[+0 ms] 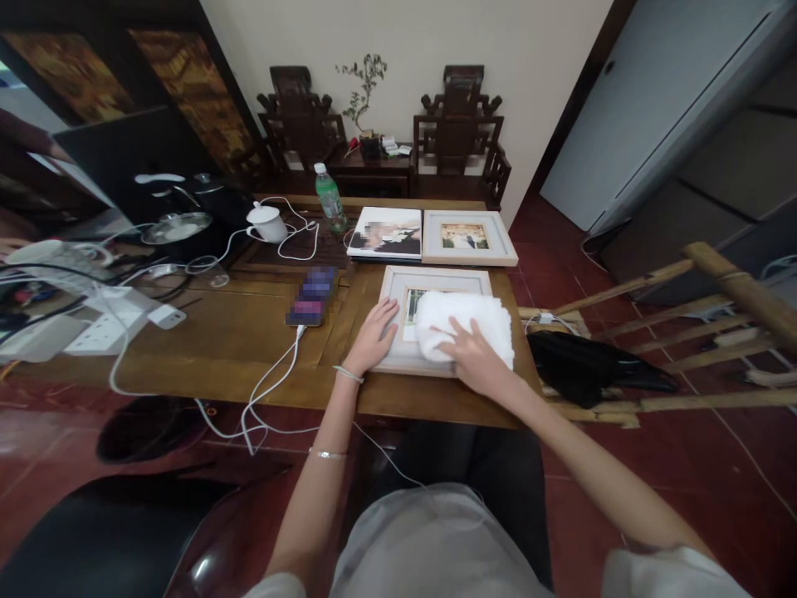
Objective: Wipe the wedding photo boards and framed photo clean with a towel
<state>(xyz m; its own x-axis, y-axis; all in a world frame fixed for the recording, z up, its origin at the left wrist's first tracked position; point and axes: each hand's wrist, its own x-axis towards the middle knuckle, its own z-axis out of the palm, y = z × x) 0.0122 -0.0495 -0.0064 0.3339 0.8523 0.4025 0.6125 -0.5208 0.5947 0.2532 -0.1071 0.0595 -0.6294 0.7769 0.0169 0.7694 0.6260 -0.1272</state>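
Note:
A picture frame [439, 279] with a pale wooden edge lies flat near the front right of the wooden table. My left hand [372, 335] rests on its left side, fingers stretched out. On the frame's right part lies a folded white towel [436, 320], covering much of the picture. Spread fingers of my right hand [476, 353] press down on the towel from above. Just behind lie a second framed picture [466, 237] and a white-edged photo album or panel [389, 237], side by side.
A phone [313, 295] on a white charging cable lies left of the frame. Behind it stand a green-labelled bottle [330, 199] and a white lidded cup [267, 223]. A power strip [115, 320] and tangled cables occupy the left. A bamboo rack [716, 266] stands right of the table.

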